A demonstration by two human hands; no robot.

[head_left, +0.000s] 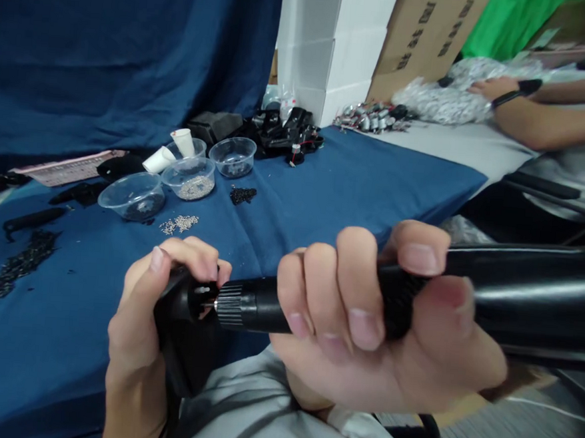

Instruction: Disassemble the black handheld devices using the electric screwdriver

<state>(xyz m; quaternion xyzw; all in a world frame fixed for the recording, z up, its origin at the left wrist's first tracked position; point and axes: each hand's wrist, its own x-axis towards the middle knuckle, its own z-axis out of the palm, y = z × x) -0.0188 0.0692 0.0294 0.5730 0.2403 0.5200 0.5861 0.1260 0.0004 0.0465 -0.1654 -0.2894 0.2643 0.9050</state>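
My right hand (356, 317) is wrapped round a black electric screwdriver (256, 303), which lies level with its ribbed nose pointing left. Its thin bit meets a black plastic part (184, 338) at an opening near the top. Around that part my left hand (140, 315) is closed, thumb on the near side and fingers over the top. Whether a screw sits at the bit's tip I cannot make out. Both hands are held over my lap, in front of the table edge.
On the blue tablecloth (293, 212) stand clear plastic bowls (134, 196), with a pile of silver screws (179, 224) and a pile of black screws (243, 195) nearby. Black parts (283, 131) lie behind. A co-worker's arms (530, 109) rest at the right table beside a cardboard box (425, 41).
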